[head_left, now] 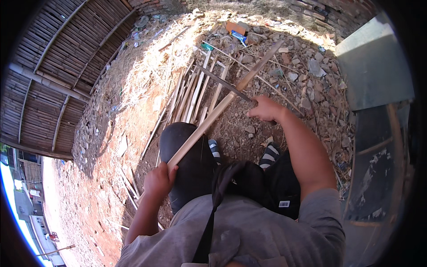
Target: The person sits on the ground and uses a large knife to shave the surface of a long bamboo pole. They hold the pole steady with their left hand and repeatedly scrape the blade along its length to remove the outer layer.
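Bamboo strip [222, 104] across knee [187, 151], split strips [191, 95] on ground beyond.

The long stick [222, 104] is pale split bamboo, dry and matt, smooth along its face, like the cut slats [193, 95] lying on the ground. The blade [220, 82] laid across it is dark, dull metal with no shine. The ground [147, 89] is rough reddish dirt strewn with straw, stones and rubble, and the wall [58, 66] is weathered grey-brown bamboo.
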Action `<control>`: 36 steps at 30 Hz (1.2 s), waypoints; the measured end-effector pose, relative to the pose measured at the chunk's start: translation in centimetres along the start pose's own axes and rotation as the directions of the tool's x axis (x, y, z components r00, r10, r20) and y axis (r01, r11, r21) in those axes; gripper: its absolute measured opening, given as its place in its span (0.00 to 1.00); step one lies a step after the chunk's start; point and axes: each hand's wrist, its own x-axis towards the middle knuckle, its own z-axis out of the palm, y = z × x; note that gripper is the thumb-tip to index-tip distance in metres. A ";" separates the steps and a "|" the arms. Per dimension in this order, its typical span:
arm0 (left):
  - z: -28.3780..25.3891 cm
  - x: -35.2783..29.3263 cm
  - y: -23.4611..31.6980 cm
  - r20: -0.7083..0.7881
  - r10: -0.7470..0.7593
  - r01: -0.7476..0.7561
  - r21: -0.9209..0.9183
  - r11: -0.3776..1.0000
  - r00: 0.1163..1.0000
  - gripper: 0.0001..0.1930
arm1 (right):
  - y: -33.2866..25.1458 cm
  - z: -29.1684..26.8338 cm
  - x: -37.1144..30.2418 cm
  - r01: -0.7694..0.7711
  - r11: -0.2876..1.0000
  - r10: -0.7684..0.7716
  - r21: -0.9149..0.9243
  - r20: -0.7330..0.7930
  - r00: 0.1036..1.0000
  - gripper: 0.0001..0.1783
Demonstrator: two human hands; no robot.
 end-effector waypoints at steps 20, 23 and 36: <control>-0.6 0.0 0.0 0.050 -0.017 0.017 -0.005 1.000 0.999 0.25 | 1.6 1.1 1.0 0.158 0.954 -0.222 -0.257 -0.246 0.943 0.18; -0.1 0.2 -0.1 0.030 -0.007 0.008 -0.013 1.000 1.000 0.24 | 1.4 0.2 0.5 -0.108 0.969 0.076 0.221 0.149 0.986 0.23; 0.7 0.1 -1.2 0.001 0.044 -0.044 -0.052 0.998 0.999 0.22 | 0.1 0.2 -1.6 0.072 0.854 -0.152 -0.515 -0.115 0.982 0.08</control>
